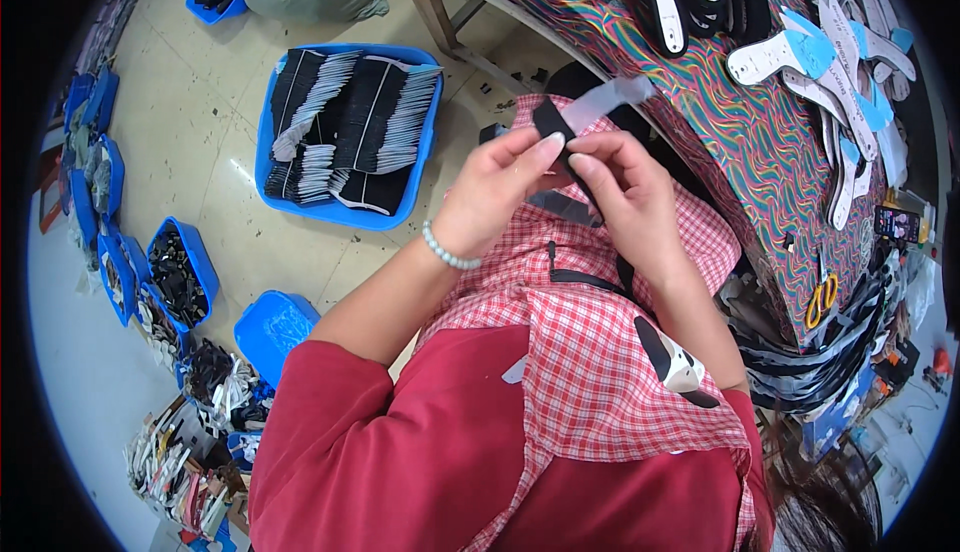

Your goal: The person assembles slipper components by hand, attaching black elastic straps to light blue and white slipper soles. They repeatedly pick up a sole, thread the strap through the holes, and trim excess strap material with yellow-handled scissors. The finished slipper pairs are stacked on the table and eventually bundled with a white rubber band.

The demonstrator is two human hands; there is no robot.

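Note:
My left hand (494, 190) is closed, pinching a small black strip (549, 119) between thumb and fingers in front of my chest. My right hand (634, 200) is closed on the same black strip, its thumb close beside the left thumb. From between the hands a pale translucent film strip (604, 102) sticks out toward the upper right, blurred at its far end. Whether the film is still attached to the black strip is hidden by the fingers. Below the hands, a red-and-white checked apron (600, 372) covers my lap.
A blue bin (264, 174) with stacked black pieces stands on the floor at left. The patterned table (745, 132) at right carries white-and-black shaped pieces (838, 72), yellow-handled scissors (822, 300) and a phone (897, 223). More blue bins (184, 274) line the far left.

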